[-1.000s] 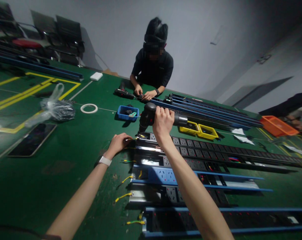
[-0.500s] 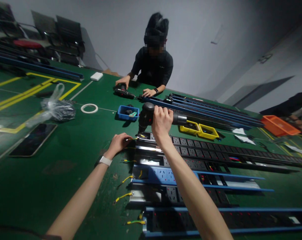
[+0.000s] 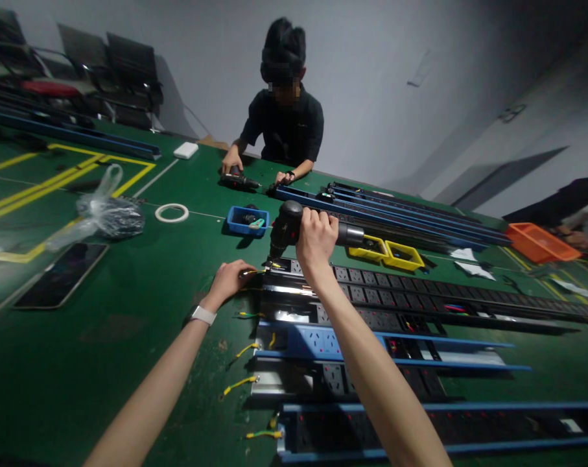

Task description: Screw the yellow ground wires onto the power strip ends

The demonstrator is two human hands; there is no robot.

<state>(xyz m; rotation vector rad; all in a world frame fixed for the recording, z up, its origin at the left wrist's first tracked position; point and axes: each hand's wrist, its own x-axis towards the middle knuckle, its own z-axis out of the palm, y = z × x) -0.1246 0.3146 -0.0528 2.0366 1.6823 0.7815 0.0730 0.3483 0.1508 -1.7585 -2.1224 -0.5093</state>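
Note:
My right hand (image 3: 317,233) grips a black power screwdriver (image 3: 286,224), held with its bit pointing down at the left end of the farthest black power strip (image 3: 356,275). Beside that end, my left hand (image 3: 233,279) is closed, its fingertips at a short yellow wire (image 3: 260,270); the fingers partly hide it. Nearer me lie more power strips, among them one with a blue socket section (image 3: 316,340) and a blue-edged one (image 3: 371,428). Short yellow-green wires (image 3: 239,386) stick out from their left ends.
Across the green table (image 3: 142,363) a co-worker (image 3: 286,123) handles another screwdriver (image 3: 240,180). Around lie a blue bin (image 3: 247,222), yellow bins (image 3: 403,256), an orange crate (image 3: 541,243), a tape roll (image 3: 172,213), a plastic bag (image 3: 111,214) and a phone (image 3: 63,275).
Both my hands and the screwdriver keep nearly the same place at the strip's end. The view has shifted slightly, and the co-worker's head and torso have moved left.

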